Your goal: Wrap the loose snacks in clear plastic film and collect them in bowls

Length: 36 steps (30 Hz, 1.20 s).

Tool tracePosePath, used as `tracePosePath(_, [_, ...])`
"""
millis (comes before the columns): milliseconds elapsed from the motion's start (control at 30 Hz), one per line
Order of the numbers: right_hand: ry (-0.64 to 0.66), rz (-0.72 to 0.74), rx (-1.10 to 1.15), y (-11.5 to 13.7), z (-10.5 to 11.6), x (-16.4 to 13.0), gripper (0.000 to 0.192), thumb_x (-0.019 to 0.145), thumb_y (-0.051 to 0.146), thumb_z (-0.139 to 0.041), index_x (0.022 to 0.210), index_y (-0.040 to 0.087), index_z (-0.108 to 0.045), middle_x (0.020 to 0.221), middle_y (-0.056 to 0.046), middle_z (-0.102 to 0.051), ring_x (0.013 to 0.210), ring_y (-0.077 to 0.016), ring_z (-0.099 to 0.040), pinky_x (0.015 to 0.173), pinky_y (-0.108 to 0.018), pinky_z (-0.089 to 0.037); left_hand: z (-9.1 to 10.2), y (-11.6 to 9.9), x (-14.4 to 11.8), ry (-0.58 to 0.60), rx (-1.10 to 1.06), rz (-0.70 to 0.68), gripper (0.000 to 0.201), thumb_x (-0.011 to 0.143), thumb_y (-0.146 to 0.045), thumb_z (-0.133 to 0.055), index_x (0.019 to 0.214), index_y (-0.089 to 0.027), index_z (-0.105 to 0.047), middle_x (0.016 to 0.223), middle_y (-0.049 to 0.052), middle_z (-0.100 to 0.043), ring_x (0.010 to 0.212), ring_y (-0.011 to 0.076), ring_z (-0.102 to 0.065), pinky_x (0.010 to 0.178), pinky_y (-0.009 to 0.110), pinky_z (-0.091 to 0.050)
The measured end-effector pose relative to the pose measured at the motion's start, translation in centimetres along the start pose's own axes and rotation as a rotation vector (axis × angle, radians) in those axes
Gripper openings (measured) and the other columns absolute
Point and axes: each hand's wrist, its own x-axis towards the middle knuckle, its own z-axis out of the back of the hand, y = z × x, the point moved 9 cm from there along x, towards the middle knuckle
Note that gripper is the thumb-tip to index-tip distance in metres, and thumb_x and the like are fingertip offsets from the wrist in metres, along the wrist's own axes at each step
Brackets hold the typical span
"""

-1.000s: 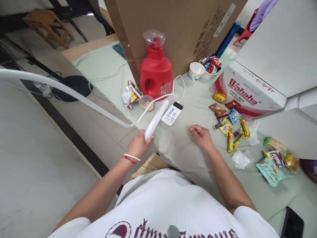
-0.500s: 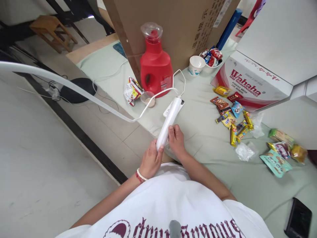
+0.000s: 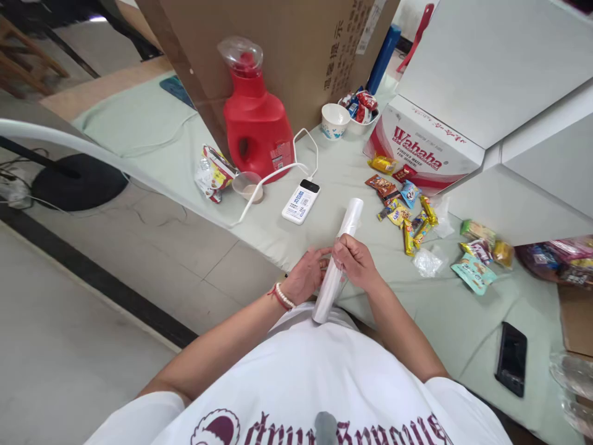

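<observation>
A white roll of thin plastic is being held in front of the body, above the near edge of the table covered with a pale green cloth. The roll is being kept tilted — its upper end is pointing toward the snacks, its lower end is close to the white shirt. It is being gripped around the middle by the right hand, whose fingers are curled over it. The left hand, with a bead bracelet at the wrist, is being pressed against the roll from the other side; its fingertips are touching the surface of the roll, but whether an edge of the film is being pinched cannot be told.

Beyond the hands, a white power bank is lying on the cloth with a white cable plugged in. A red detergent bottle is standing behind it, against a big cardboard box. To the right, many small snack packets are scattered near a red and white carton — and a black phone is lying at the near right.
</observation>
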Motion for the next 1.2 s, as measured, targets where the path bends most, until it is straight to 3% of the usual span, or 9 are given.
tracePosePath(133, [0.041, 0.041, -0.038, 1.5, 1.1, -1.7, 0.046, 0.101, 0.059, -0.057, 0.075, 0.024, -0.046, 0.061, 0.005, -0.046, 0.052, -0.0108, -0.038, 0.052, -0.026, -0.034, -2.0, 0.3, 3.5, 0.013, 0.012, -0.016, 0.066, 0.069, -0.077, -0.082, 0.087, -0.016, -0.066, 0.071, 0.001, -0.064, 0.066, 0.0152, -0.062, 0.067, 0.03, -0.053])
tracePosePath(300, [-0.296, 0.11, 0.001, 3.9, 9.2, -4.8, 0.044, 0.099, 0.055, -0.062, 0.074, 0.025, -0.042, 0.063, 0.006, -0.042, 0.048, -0.0099, -0.031, 0.043, -0.024, -0.024, -0.4, -0.1, 4.6, -0.054, -0.026, 0.055, 0.049, 0.061, -0.041, -0.096, 0.091, -0.017, -0.066, 0.081, 0.001, -0.066, 0.076, 0.015, -0.065, 0.067, 0.028, -0.054])
tracePosePath(400, [-0.465, 0.094, -0.278, 4.1, 13.8, -6.8, 0.042, 0.1, 0.055, -0.06, 0.074, 0.025, -0.047, 0.061, 0.005, -0.046, 0.05, -0.0115, -0.039, 0.047, -0.025, -0.033, 0.7, -1.1, 4.3, -0.077, -0.026, 0.055, 0.044, 0.064, -0.041, -0.088, 0.094, -0.015, -0.07, 0.086, 0.005, -0.068, 0.081, 0.0165, -0.065, 0.066, 0.027, -0.055])
tracePosePath(533, [-0.709, -0.017, -0.726, 2.7, 17.2, -8.4, 0.046, 0.099, 0.066, -0.052, 0.081, 0.024, -0.055, 0.073, -0.001, -0.063, 0.066, -0.0173, -0.059, 0.062, -0.031, -0.051, 0.4, -1.2, 4.3, -0.12, 0.012, 0.04, 0.053, 0.064, -0.046, -0.083, 0.104, -0.016, -0.066, 0.079, 0.002, -0.065, 0.073, 0.0161, -0.063, 0.067, 0.029, -0.056])
tracePosePath(667, [-0.871, -0.137, -0.657, 0.8, 17.3, -9.1, 0.048, 0.101, 0.071, -0.04, 0.093, 0.025, -0.052, 0.079, -0.001, -0.067, 0.062, -0.018, -0.064, 0.059, -0.031, -0.053, 1.0, -1.0, 4.7, -0.352, 0.304, -0.025, 0.056, 0.062, -0.046, -0.091, 0.099, -0.021, -0.057, 0.076, -0.003, -0.059, 0.066, 0.0127, -0.056, 0.06, 0.027, -0.051])
tracePosePath(767, [-0.96, -0.118, -0.761, 2.4, 16.7, -9.9, 0.045, 0.105, 0.065, -0.036, 0.089, 0.025, -0.049, 0.066, 0.003, -0.062, 0.051, -0.0163, -0.06, 0.06, -0.031, -0.05, 1.5, -2.0, 4.7, -0.452, 0.534, -0.084, 0.056, 0.052, -0.028, -0.095, 0.095, -0.02, -0.059, 0.08, -0.003, -0.061, 0.072, 0.013, -0.056, 0.065, 0.027, -0.05])
tracePosePath(867, [-1.025, -0.053, -0.853, 5.0, 16.8, -11.3, 0.045, 0.105, 0.064, -0.037, 0.088, 0.025, -0.05, 0.063, 0.003, -0.061, 0.048, -0.0158, -0.059, 0.058, -0.031, -0.048, 1.6, -2.5, 4.5, -0.392, 0.464, -0.066, 0.044, 0.058, -0.025, -0.086, 0.093, -0.02, -0.059, 0.078, -0.001, -0.064, 0.071, 0.0145, -0.06, 0.066, 0.029, -0.051])
tracePosePath(1000, [-1.048, -0.017, -0.808, 6.9, 17.4, -13.1, 0.048, 0.103, 0.069, -0.04, 0.092, 0.024, -0.052, 0.063, 0.004, -0.061, 0.044, -0.015, -0.058, 0.048, -0.028, -0.043, 0.6, -1.3, 3.8, -0.279, 0.201, 0.103, 0.037, 0.067, -0.039, -0.078, 0.089, -0.021, -0.054, 0.078, 0.002, -0.066, 0.068, 0.017, -0.064, 0.063, 0.031, -0.054])
tracePosePath(1200, [-1.112, 0.002, -0.949, 8.8, 18.3, -15.4, 0.048, 0.105, 0.066, -0.038, 0.094, 0.022, -0.055, 0.063, 0.002, -0.062, 0.044, -0.0151, -0.06, 0.049, -0.028, -0.043, 1.2, -2.9, 3.7, -0.442, 0.722, 0.015, 0.05, 0.052, -0.028, -0.093, 0.084, -0.022, -0.057, 0.078, -0.002, -0.059, 0.072, 0.0155, -0.056, 0.064, 0.028, -0.051])
